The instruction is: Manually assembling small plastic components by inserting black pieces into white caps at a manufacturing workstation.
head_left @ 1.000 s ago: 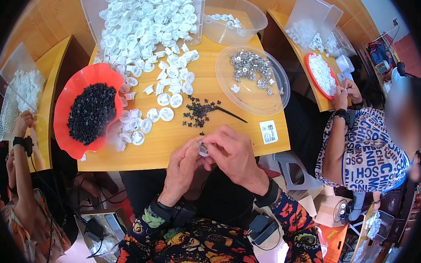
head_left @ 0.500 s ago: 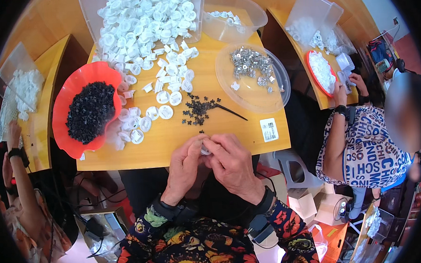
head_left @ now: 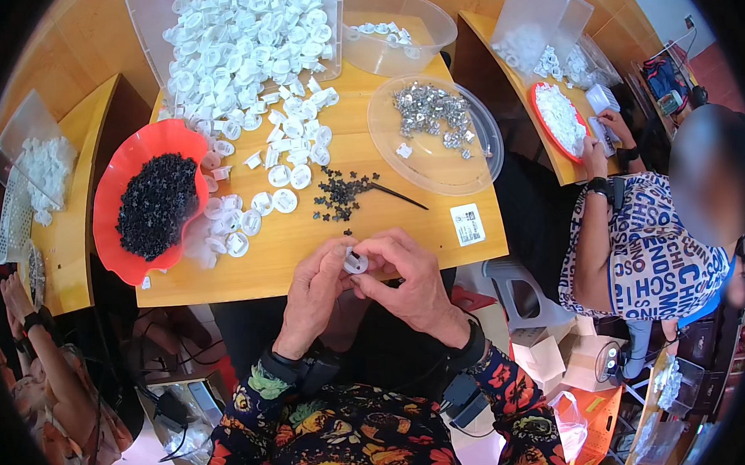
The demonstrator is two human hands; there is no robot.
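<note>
Just over the table's front edge, a round white plastic part [head_left: 355,263] with a dark spot on its top is held between both hands. The fingers of my left hand [head_left: 312,290] close on its left side. My right hand [head_left: 409,285] pinches it from the right with thumb and fingers. Beyond them lies a loose heap of small black cross-shaped pieces [head_left: 335,196], with a thin black stick [head_left: 400,196] pointing out of it to the right. One black piece [head_left: 347,232] lies apart, close to my fingertips.
A red scalloped bowl [head_left: 115,221] full of black pieces stands at left. White parts [head_left: 275,136] spill from a clear bin [head_left: 337,32] at the back. A clear round tray [head_left: 386,160] holds small metal pieces. Co-workers sit left and right, the right one [head_left: 634,236] at another table.
My fingers have opened a little, so more of the white part shows, now with a dark spot on it. The view has shifted slightly.
</note>
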